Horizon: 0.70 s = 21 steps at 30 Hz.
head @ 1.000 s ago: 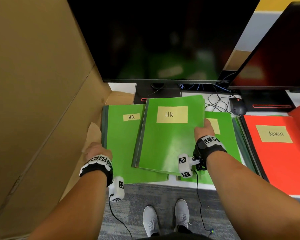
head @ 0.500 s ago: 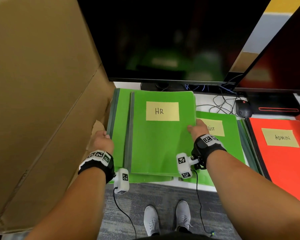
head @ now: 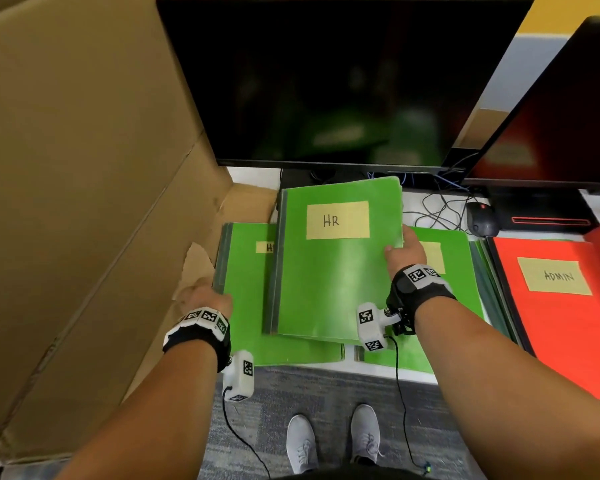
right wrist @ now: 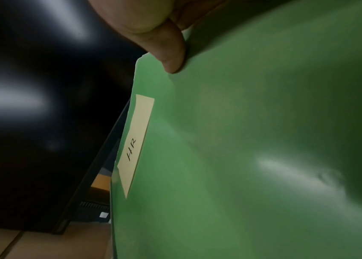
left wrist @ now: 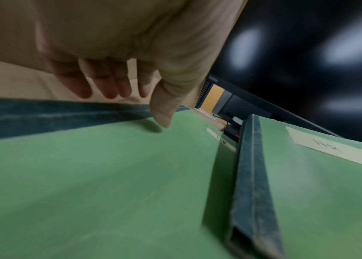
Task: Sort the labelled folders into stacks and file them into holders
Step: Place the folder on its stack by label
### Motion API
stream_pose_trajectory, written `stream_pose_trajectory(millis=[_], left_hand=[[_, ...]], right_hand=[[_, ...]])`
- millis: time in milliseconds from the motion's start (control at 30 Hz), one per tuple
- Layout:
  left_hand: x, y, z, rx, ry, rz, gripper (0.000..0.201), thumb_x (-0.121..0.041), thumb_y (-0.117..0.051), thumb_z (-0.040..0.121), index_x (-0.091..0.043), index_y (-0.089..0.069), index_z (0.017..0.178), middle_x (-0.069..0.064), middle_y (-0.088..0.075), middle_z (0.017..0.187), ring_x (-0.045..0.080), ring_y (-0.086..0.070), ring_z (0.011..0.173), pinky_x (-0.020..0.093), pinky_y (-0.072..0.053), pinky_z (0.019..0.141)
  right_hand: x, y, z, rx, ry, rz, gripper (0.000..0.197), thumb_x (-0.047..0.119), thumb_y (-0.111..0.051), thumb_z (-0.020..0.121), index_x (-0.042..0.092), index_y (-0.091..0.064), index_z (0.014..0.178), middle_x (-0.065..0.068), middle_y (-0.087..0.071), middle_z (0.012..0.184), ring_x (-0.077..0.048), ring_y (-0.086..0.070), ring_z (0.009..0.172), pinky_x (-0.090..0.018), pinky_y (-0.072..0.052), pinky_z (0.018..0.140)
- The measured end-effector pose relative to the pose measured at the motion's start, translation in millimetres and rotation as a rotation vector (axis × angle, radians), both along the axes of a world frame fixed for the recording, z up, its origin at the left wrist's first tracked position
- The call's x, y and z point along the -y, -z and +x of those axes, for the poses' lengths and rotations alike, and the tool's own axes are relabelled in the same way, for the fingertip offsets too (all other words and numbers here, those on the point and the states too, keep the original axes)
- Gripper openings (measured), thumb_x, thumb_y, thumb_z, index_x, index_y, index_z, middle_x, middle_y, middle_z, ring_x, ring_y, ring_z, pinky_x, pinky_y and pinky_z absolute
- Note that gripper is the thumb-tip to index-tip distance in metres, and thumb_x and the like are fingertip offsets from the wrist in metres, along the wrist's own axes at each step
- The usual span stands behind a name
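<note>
A green folder labelled HR (head: 329, 278) is held off the desk, and my right hand (head: 400, 245) pinches its right edge with the thumb (right wrist: 171, 57) on top. It overlaps a stack of green HR folders (head: 246, 306) lying at the left, whose label is partly covered. My left hand (head: 205, 296) is at that stack's left edge; in the left wrist view the thumb (left wrist: 162, 112) touches the top cover (left wrist: 87, 175) and the fingers (left wrist: 109, 84) hang straight past the spine. A second green stack (head: 458, 271) lies under my right wrist, its label mostly hidden.
A red folder labelled ADMIN (head: 551, 306) lies at the right. A large cardboard sheet (head: 84, 168) walls the left side. Two dark monitors (head: 343, 81) (head: 568, 116) stand behind, with cables (head: 437, 209) and a mouse (head: 482, 220) beneath. The desk edge and carpet lie below.
The held HR folder swung left over the left stack, and now sits farther back and a little right, uncovering part of the stack's label. My left hand stayed at the stack's left edge.
</note>
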State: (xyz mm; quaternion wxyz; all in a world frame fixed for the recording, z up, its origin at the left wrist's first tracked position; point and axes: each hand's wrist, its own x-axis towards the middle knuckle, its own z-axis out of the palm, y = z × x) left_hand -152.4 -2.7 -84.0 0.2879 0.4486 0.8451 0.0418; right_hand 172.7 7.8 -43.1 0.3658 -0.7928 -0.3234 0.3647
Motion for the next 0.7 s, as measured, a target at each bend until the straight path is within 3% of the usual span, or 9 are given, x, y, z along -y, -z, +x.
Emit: stream_pose_trajectory(millis=[67, 100, 233, 367, 467, 533, 600, 633, 700], left_hand=[[3, 2, 0, -0.033, -0.006, -0.073, 0.059, -0.026, -0.068, 0.082, -0.011, -0.041, 0.133, 0.019, -0.042, 0.135, 0.038, -0.052, 0.115, 0.043, -0.048, 0.091], [4, 6, 0, -0.033, -0.001, -0.083, 0.058, -0.026, -0.07, 0.08, -0.009, -0.044, 0.129, 0.018, -0.048, 0.131, 0.037, -0.055, 0.111, 0.042, -0.05, 0.088], [6, 16, -3, -0.003, -0.062, -0.024, 0.037, -0.019, -0.066, 0.086, -0.007, -0.055, 0.119, 0.015, -0.064, 0.116, 0.034, -0.061, 0.106, 0.04, -0.052, 0.086], [2, 11, -1, -0.121, 0.004, -0.059, 0.03, -0.013, -0.05, 0.096, -0.002, -0.053, 0.124, 0.016, -0.059, 0.125, 0.033, -0.057, 0.115, 0.038, -0.047, 0.094], [1, 10, -1, -0.089, -0.016, -0.035, 0.038, -0.007, -0.04, 0.098, -0.005, -0.049, 0.134, 0.01, -0.052, 0.133, 0.024, -0.052, 0.122, 0.031, -0.043, 0.1], [-1, 2, 1, -0.144, 0.15, -0.036, 0.039, -0.009, -0.037, 0.097, -0.011, -0.05, 0.135, 0.005, -0.053, 0.135, 0.021, -0.049, 0.123, 0.028, -0.039, 0.097], [-4, -1, 6, -0.078, 0.02, 0.018, 0.038, -0.009, -0.037, 0.098, -0.008, -0.048, 0.134, 0.01, -0.052, 0.137, 0.025, -0.049, 0.124, 0.022, -0.038, 0.086], [-5, -2, 7, -0.01, -0.091, 0.087, 0.036, -0.007, -0.037, 0.099, -0.005, -0.048, 0.133, 0.014, -0.052, 0.136, 0.028, -0.05, 0.123, 0.022, -0.04, 0.081], [-6, -2, 7, 0.057, -0.169, 0.117, 0.033, -0.007, -0.034, 0.1, 0.001, -0.05, 0.128, 0.021, -0.055, 0.128, 0.035, -0.054, 0.116, 0.034, -0.044, 0.084]], right_hand=[[4, 3, 4, -0.017, 0.043, -0.009, 0.061, -0.001, -0.04, 0.091, 0.023, -0.032, 0.146, -0.008, -0.049, 0.138, -0.029, -0.058, 0.106, -0.027, -0.044, 0.081], [6, 5, 6, -0.02, 0.059, -0.019, 0.062, -0.002, -0.039, 0.09, 0.024, -0.032, 0.146, -0.008, -0.05, 0.138, -0.028, -0.059, 0.1, -0.029, -0.046, 0.076], [11, 13, 17, -0.017, 0.106, -0.058, 0.065, -0.003, -0.037, 0.088, 0.025, -0.031, 0.146, -0.009, -0.05, 0.137, -0.024, -0.056, 0.086, -0.023, -0.04, 0.054], [14, 15, 26, -0.012, 0.112, -0.098, 0.065, -0.004, -0.036, 0.088, 0.027, -0.032, 0.145, -0.011, -0.053, 0.132, -0.025, -0.055, 0.08, -0.023, -0.039, 0.051], [12, 18, 26, -0.015, 0.114, -0.114, 0.067, -0.004, -0.037, 0.088, 0.027, -0.029, 0.147, -0.011, -0.047, 0.139, -0.016, -0.05, 0.064, -0.025, -0.04, 0.051], [10, 19, 25, -0.017, 0.097, -0.122, 0.068, -0.003, -0.038, 0.088, 0.027, -0.026, 0.148, -0.01, -0.042, 0.144, -0.013, -0.048, 0.06, -0.025, -0.04, 0.051], [9, 16, 22, -0.036, 0.062, -0.124, 0.066, -0.003, -0.04, 0.09, 0.023, -0.026, 0.148, -0.01, -0.041, 0.145, -0.016, -0.053, 0.067, -0.026, -0.043, 0.057], [8, 13, 19, -0.039, 0.036, -0.134, 0.063, -0.003, -0.042, 0.091, 0.02, -0.027, 0.148, -0.01, -0.041, 0.145, -0.021, -0.059, 0.079, -0.026, -0.045, 0.065], [8, 9, 12, -0.024, -0.015, -0.17, 0.053, -0.001, -0.044, 0.092, 0.011, -0.035, 0.144, -0.012, -0.046, 0.14, -0.029, -0.056, 0.109, -0.026, -0.043, 0.08]])
